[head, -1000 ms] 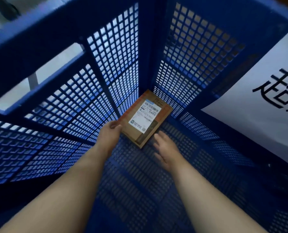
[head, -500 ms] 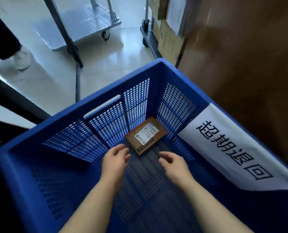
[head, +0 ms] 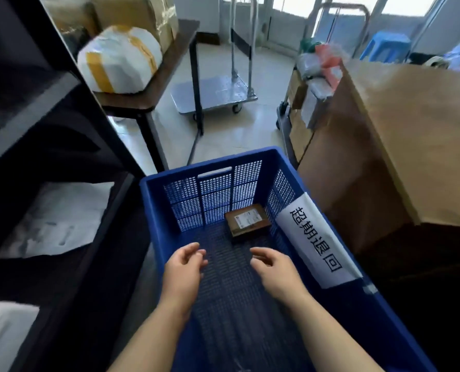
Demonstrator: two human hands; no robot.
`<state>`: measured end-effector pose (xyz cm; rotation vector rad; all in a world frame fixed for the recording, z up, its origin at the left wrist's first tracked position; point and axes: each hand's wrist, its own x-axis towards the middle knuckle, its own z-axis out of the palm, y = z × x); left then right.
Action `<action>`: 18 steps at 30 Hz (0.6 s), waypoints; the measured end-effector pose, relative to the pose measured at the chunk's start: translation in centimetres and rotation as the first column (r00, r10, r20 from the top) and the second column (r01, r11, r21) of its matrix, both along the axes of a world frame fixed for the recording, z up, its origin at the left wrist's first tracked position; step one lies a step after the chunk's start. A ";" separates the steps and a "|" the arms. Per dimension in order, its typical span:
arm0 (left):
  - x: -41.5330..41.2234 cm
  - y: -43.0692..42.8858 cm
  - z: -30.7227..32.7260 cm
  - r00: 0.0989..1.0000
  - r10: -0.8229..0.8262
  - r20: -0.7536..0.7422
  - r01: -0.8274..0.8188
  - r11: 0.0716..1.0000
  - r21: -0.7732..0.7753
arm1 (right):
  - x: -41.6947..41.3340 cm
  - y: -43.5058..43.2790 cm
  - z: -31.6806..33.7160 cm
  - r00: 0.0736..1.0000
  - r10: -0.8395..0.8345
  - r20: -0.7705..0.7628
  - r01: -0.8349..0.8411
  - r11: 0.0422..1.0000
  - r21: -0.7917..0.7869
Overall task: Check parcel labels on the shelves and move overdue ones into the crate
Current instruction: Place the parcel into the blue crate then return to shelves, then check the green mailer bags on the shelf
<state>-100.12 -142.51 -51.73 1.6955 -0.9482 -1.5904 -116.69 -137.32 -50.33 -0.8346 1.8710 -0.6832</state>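
Note:
A small brown cardboard parcel point(head: 247, 222) with a white label lies flat in the far right corner of the blue mesh crate point(head: 175, 181). A white paper sign point(head: 316, 240) with black characters hangs over the crate's right wall. My left hand point(head: 184, 267) and my right hand point(head: 273, 268) hover above the crate floor, nearer to me than the parcel and apart from it. Both hold nothing, with loosely curled fingers. Dark shelves point(head: 49, 146) stand at the left with white bagged parcels point(head: 59, 218) on them.
A large cardboard box point(head: 400, 146) stands right of the crate. A white bundle with yellow tape point(head: 120, 59) sits on a dark table behind the shelves. A metal platform trolley point(head: 214, 95) stands on the tiled floor beyond, and a cart with parcels point(head: 312, 84) at the right.
My left hand let go of the parcel, which stays in the crate's corner. Both hands drew back toward me and my head rose, bringing the room into view.

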 end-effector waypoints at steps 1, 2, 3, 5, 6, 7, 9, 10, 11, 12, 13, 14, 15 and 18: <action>1.0 1.4 1.5 1.000 0.020 -0.004 -0.020 1.000 -0.003 | 0.8 1.0 1.5 1.000 0.017 -0.004 -0.017 1.000 -0.014; 2.1 2.9 3.0 0.999 0.039 -0.010 -0.039 0.999 -0.007 | 1.7 2.1 3.1 0.999 0.033 -0.003 -0.033 0.999 -0.026; 3.2 4.2 4.5 0.998 0.057 -0.018 -0.058 0.998 -0.014 | 2.6 3.0 4.7 0.999 0.053 -0.004 -0.053 0.998 -0.038; 5.3 6.6 7.5 0.996 0.086 -0.029 -0.087 0.995 -0.042 | 4.4 4.8 7.8 0.995 0.102 -0.014 -0.103 0.993 -0.062; 6.4 7.8 8.9 0.995 0.098 -0.031 -0.099 0.993 -0.058 | 5.5 5.7 9.3 0.992 0.123 -0.021 -0.125 0.989 -0.078; 7.6 9.0 10.3 0.993 0.110 -0.036 -0.113 0.991 -0.075 | 6.6 6.6 10.7 0.990 0.138 -0.026 -0.140 0.986 -0.094; 9.9 11.4 13.2 0.990 0.131 -0.053 -0.136 0.984 -0.111 | 9.0 8.6 13.5 0.987 0.159 -0.034 -0.162 0.977 -0.137; 11.2 12.8 14.6 0.989 0.138 -0.058 -0.145 0.981 -0.127 | 10.4 9.6 14.8 0.984 0.173 -0.038 -0.176 0.971 -0.161; 12.6 14.1 15.9 0.987 0.146 -0.061 -0.154 0.977 -0.146 | 11.9 10.7 16.2 0.981 0.190 -0.045 -0.195 0.963 -0.184; 14.0 15.6 17.4 0.986 0.155 -0.064 -0.164 0.972 -0.167 | 13.5 11.8 17.5 0.976 0.212 -0.057 -0.220 0.953 -0.209; 15.6 17.1 18.9 0.984 0.167 -0.066 -0.177 0.966 -0.189 | 15.1 12.9 18.8 0.969 0.238 -0.070 -0.248 0.940 -0.236; 17.1 18.7 20.3 0.981 0.182 -0.065 -0.191 0.959 -0.207 | 16.6 13.9 20.1 0.960 0.266 -0.082 -0.279 0.923 -0.264; 18.7 20.3 21.8 0.977 0.204 -0.065 -0.213 0.951 -0.223 | 18.2 15.0 21.5 0.950 0.300 -0.089 -0.313 0.905 -0.287; 24.0 25.0 26.4 0.950 0.298 -0.088 -0.311 0.909 -0.279 | 23.2 17.8 26.1 0.908 0.410 -0.090 -0.414 0.838 -0.356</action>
